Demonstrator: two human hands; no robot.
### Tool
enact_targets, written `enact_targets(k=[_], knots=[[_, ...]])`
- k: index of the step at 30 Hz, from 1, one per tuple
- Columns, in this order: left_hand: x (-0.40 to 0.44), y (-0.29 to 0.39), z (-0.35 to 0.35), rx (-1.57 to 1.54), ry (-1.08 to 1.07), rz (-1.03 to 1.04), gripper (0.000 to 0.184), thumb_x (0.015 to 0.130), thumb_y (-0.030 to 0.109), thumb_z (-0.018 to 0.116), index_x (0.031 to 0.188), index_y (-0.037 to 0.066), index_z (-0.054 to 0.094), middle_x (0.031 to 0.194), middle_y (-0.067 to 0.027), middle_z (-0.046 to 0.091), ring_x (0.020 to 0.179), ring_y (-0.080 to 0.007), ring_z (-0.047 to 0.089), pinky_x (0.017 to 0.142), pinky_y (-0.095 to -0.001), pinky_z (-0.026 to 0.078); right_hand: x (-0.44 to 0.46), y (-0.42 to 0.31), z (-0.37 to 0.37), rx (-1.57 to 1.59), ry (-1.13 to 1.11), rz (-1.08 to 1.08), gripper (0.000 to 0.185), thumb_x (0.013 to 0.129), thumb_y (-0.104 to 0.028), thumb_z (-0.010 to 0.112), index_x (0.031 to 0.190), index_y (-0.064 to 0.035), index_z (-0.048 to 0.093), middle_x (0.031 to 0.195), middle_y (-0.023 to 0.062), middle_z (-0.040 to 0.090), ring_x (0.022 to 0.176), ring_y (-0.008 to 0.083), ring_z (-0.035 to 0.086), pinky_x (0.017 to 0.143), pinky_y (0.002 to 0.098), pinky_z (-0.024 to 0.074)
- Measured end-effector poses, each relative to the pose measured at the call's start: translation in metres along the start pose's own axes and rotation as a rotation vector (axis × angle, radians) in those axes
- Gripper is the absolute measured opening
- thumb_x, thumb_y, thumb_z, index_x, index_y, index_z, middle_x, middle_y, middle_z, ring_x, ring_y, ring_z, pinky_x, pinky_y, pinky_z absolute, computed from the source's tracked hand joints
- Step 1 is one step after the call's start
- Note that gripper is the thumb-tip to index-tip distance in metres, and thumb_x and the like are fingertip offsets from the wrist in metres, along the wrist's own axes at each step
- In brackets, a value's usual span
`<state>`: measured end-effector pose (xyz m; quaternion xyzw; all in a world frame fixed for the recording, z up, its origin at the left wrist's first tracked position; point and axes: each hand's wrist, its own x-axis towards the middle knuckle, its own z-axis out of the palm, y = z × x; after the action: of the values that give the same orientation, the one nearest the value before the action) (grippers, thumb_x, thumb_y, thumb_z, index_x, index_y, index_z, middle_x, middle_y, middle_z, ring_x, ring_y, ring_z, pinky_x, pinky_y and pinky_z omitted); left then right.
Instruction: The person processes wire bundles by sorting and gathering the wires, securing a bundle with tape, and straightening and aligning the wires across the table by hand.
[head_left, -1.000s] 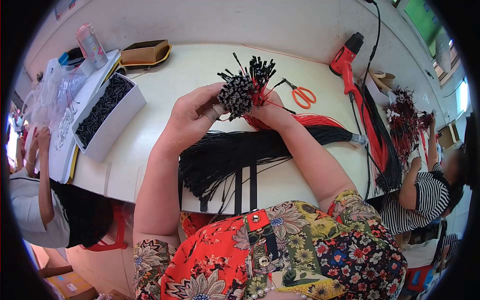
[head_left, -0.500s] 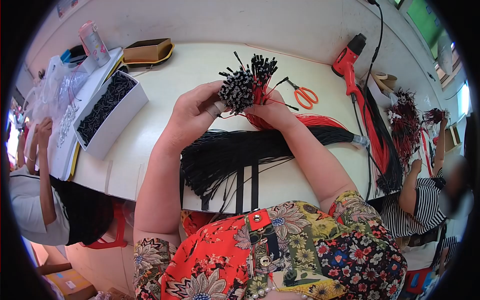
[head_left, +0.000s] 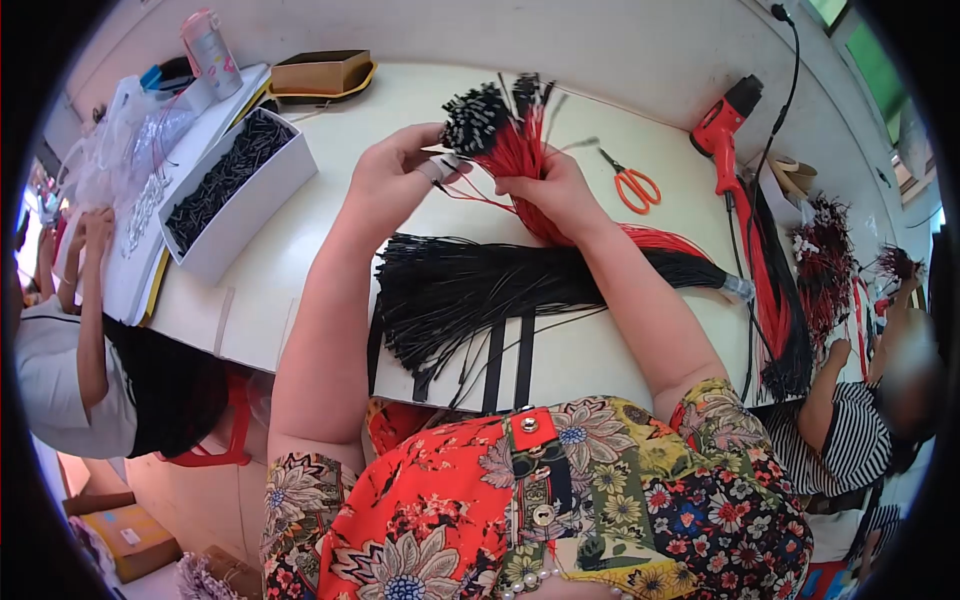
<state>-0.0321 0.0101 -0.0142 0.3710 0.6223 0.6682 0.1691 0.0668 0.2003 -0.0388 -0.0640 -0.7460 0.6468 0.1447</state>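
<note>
A thick bundle of red wires with black tips (head_left: 510, 150) stands raised over the table, its tips pointing up and away. My right hand (head_left: 555, 200) is wrapped round the red wires below the tips. To the left of the bundle, my left hand (head_left: 395, 180) has its fingers curled together, with white wrapping on one finger. A few separated red wires (head_left: 480, 198) run from its fingertips back to the bundle. Under my forearms lies a long bundle of black wires (head_left: 480, 295), its right end bound with clear wrapping (head_left: 737, 288).
Orange-handled scissors (head_left: 636, 188) and a red heat gun (head_left: 722, 130) lie to the right, near more red and black wires (head_left: 775, 290). At left stand a white box of small black parts (head_left: 240, 190) and a brown tray (head_left: 320, 75). Other people sit at both sides.
The bundle's tips have tilted away, showing more red wire. My left hand has drawn slightly off the bundle, with a few red wires stretched out towards it. The view has shifted a little.
</note>
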Motion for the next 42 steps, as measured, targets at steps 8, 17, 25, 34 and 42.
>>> enact_targets(k=[8, 17, 25, 34, 42], knots=[[-0.007, 0.007, 0.001, -0.106, -0.108, -0.04, 0.046, 0.084, -0.002, 0.059, 0.128, -0.006, 0.047, 0.105, -0.0142, 0.064, 0.094, -0.0194, 0.064, 0.083, -0.0312, 0.051, -0.002, 0.007, -0.011, 0.195, -0.04, -0.018, 0.032, 0.076, 0.004, 0.07, 0.106, -0.0003, 0.062, 0.095, 0.0061, 0.068, 0.085, 0.0122, 0.062, 0.076, 0.0266, 0.0493], [-0.013, 0.006, 0.031, 0.267, 0.07, 0.32, 0.048, 0.074, 0.012, 0.077, 0.112, 0.002, 0.048, 0.103, -0.0108, 0.058, 0.094, -0.0192, 0.059, 0.073, -0.0311, 0.054, -0.003, 0.015, -0.015, 0.258, -0.084, -0.06, 0.034, 0.076, 0.006, 0.071, 0.109, -0.0017, 0.062, 0.1, 0.0051, 0.067, 0.091, 0.0128, 0.062, 0.082, 0.0275, 0.0506], [-0.014, 0.004, 0.038, 0.16, 0.098, 0.21, 0.044, 0.076, 0.009, 0.076, 0.108, 0.002, 0.048, 0.097, -0.0078, 0.059, 0.086, -0.0148, 0.061, 0.068, -0.028, 0.054, -0.006, 0.011, -0.013, 0.283, -0.143, -0.079, 0.035, 0.077, 0.007, 0.069, 0.11, -0.0015, 0.061, 0.101, 0.0054, 0.067, 0.093, 0.0142, 0.063, 0.085, 0.0286, 0.0511], [-0.016, 0.006, 0.037, 0.233, 0.03, 0.329, 0.03, 0.076, 0.003, 0.072, 0.101, 0.001, 0.056, 0.096, -0.0075, 0.057, 0.085, -0.0161, 0.06, 0.071, -0.028, 0.053, -0.008, 0.01, -0.018, 0.373, -0.177, -0.052, 0.034, 0.076, 0.009, 0.069, 0.107, -0.0024, 0.063, 0.101, 0.0063, 0.068, 0.095, 0.015, 0.063, 0.087, 0.0299, 0.0514], [-0.016, 0.005, 0.037, 0.18, -0.021, 0.378, 0.029, 0.076, -0.005, 0.067, 0.102, 0.003, 0.056, 0.101, -0.0079, 0.055, 0.091, -0.0176, 0.059, 0.074, -0.0281, 0.054, -0.008, 0.01, -0.022, 0.422, -0.196, -0.029, 0.033, 0.073, 0.011, 0.069, 0.103, -0.0023, 0.065, 0.1, 0.0069, 0.069, 0.094, 0.0158, 0.064, 0.087, 0.0305, 0.0512]])
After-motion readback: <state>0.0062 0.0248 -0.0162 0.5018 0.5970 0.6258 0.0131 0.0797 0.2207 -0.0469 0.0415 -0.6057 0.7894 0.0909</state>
